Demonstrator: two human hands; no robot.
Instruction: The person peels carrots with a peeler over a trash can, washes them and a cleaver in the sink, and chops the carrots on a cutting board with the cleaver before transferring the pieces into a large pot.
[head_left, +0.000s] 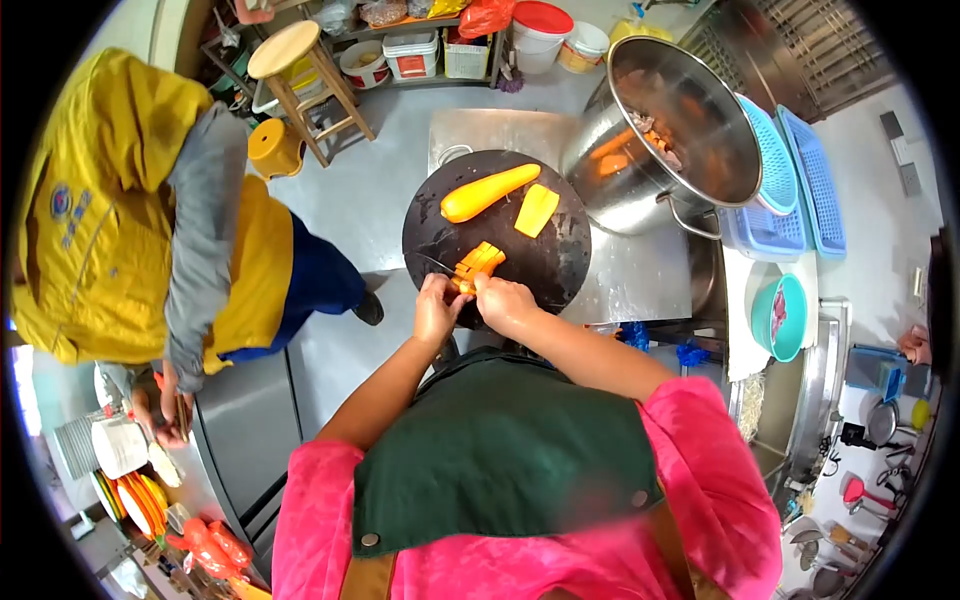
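Note:
Near the front edge of the round dark chopping board (420,225), cut carrot pieces (479,260) lie in a small cluster. My right hand (505,303) is closed around a knife (436,264), its thin blade pointing left across the board; the handle is hidden in my grip. Beside it, the fingers of my left hand (435,312) are bent and pressed on a carrot piece (464,286) close to the blade. Farther back on the board lie a whole peeled carrot (490,192) and a shorter carrot chunk (537,210) with flat cut sides.
A tall steel pot (600,140) holding carrot chunks and meat stands right of the board. Blue baskets (812,185) and a turquoise bowl (788,318) are farther right. At left, a person in a yellow vest (110,220) works at a counter. Behind are a wooden stool (286,52) and lidded buckets.

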